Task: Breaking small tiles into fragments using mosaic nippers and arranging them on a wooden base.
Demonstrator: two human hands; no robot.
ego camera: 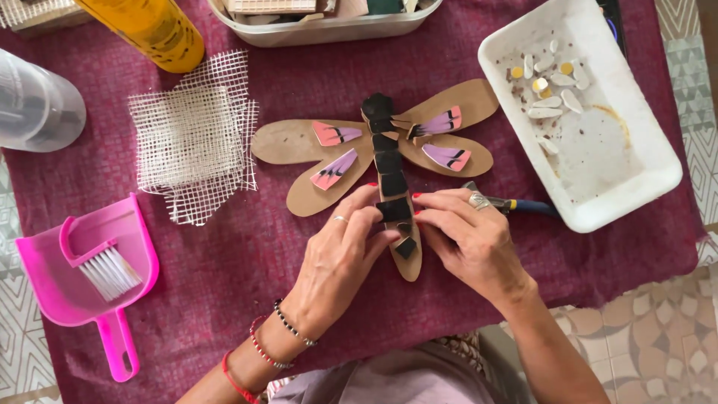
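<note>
Cloth (464, 45) of dark red covers the table under both hands. Beyond the right hand (470, 241) stands a white tray (598, 161) with small pale pieces; one corner is cut off by the picture edge. Far to the side of the left hand (340, 258) lies a pink dustpan (52, 277) with a small brush inside. Beyond the left hand lie squares of white mesh (191, 135), and further away a yellow bottle (149, 30) and a clear container (34, 105), both only partly in view.

Between the hands lies a cardboard dragonfly (299, 142), with black tiles along the body and pink and purple pieces on the wings. The lower body is partly hidden under the fingers. Both hands meet over it: the fingers of each are closed on the same black tile (394, 210), left from one side, right from the other. Just behind the right hand a tool with blue handle (523, 205) lies, its head mostly hidden.
</note>
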